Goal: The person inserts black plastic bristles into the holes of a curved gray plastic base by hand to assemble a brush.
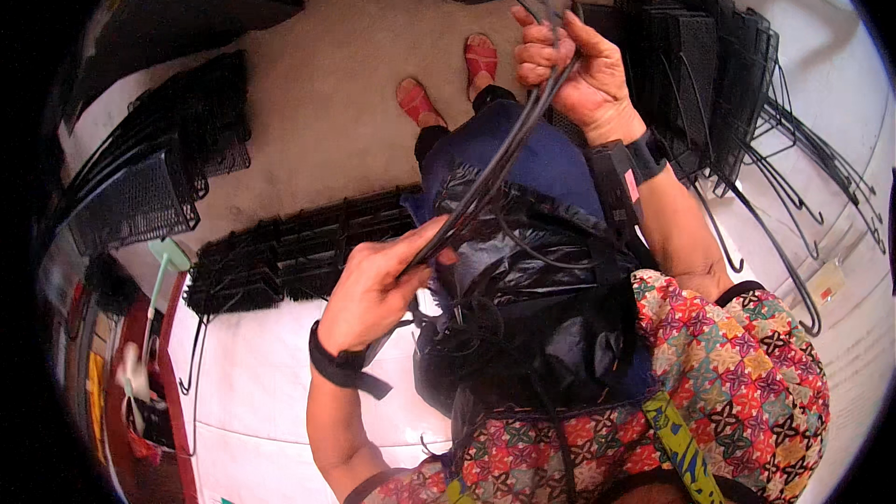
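My left hand point(373, 289) is closed around the lower end of a bundle of thin black rods or wires point(495, 168). The bundle slants up to the right across my lap. Near its upper end, my right hand point(583, 65) is wrapped round it with curled fingers. Thin dark strands run on past that hand toward the top of the view, partly blurred. Whether they are stiff metal or flexible cable I cannot tell. Below the bundle, crumpled black plastic point(504, 252) covers my lap over dark blue cloth point(551, 159).
Black mesh racks with long hooked wires point(719, 84) are stacked at the right. More black mesh baskets point(140, 201) stand at the left, and a row of black racks point(299, 243) lies beside my lap. A pale green handle point(168, 257) sticks up near a red-edged shelf point(168, 373).
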A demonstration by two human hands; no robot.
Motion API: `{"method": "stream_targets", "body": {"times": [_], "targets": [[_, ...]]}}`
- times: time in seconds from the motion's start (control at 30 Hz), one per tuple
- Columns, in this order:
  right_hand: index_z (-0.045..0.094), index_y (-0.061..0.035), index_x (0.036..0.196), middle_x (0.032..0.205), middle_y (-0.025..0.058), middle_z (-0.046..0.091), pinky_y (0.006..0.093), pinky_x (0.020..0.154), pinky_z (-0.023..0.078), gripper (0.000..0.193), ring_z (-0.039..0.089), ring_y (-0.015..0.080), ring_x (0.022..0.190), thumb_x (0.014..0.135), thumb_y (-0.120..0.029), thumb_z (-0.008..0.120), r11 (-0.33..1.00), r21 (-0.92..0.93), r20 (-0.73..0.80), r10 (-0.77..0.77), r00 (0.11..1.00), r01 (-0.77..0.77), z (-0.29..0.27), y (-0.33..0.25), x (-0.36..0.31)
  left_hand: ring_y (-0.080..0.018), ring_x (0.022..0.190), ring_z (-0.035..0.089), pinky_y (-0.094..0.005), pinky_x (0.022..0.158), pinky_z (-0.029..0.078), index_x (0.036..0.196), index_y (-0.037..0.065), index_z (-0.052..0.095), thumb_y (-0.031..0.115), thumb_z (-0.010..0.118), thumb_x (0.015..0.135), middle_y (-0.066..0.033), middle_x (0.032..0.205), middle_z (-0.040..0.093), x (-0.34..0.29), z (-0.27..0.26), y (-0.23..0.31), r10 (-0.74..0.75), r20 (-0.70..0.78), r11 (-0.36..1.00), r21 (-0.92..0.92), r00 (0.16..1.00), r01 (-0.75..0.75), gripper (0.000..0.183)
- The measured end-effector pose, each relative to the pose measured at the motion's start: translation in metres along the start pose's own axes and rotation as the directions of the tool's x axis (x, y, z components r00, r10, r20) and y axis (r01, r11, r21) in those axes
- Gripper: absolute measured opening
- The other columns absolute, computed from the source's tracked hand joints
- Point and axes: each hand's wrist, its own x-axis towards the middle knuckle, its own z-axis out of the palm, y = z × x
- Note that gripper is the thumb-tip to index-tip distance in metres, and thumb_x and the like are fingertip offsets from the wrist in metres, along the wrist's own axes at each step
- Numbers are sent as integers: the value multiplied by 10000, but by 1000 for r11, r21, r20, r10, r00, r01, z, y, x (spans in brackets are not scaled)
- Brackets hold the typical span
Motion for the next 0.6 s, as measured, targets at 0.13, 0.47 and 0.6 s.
{"method": "stream_targets", "body": {"times": [0.13,0.47,0.6], "targets": [[355,74,1167,766,13,407,263,591,310,540,386,104,647,767,-174,620,982,20,18,-190,982,189,16,-21,-19,-94,623,506,-225,596,438,1078,-14,560,-122,496,702,-67,798,629,-9,-14,-2,-166,3,986,-13,986,166,396],[554,2,926,779,123,568,288,547,361,248,438,127,571,808,-215,567,911,-93,-219,-412,885,401,-18,-49,-55,-132,833,553,-252,787,412,948,9,590,-110,508,751,-61,836,611,-17,-55,-21,-337,-76,940,34,939,340,244],[477,-71,789,545,-20,409,186,359,230,146,306,31,393,803,-142,604,828,-528,-425,-450,786,189,-9,-24,-58,-126,858,526,-243,783,406,1037,-20,544,-54,580,714,-72,989,568,2,-67,-33,-367,-9,921,140,930,364,327]]}}
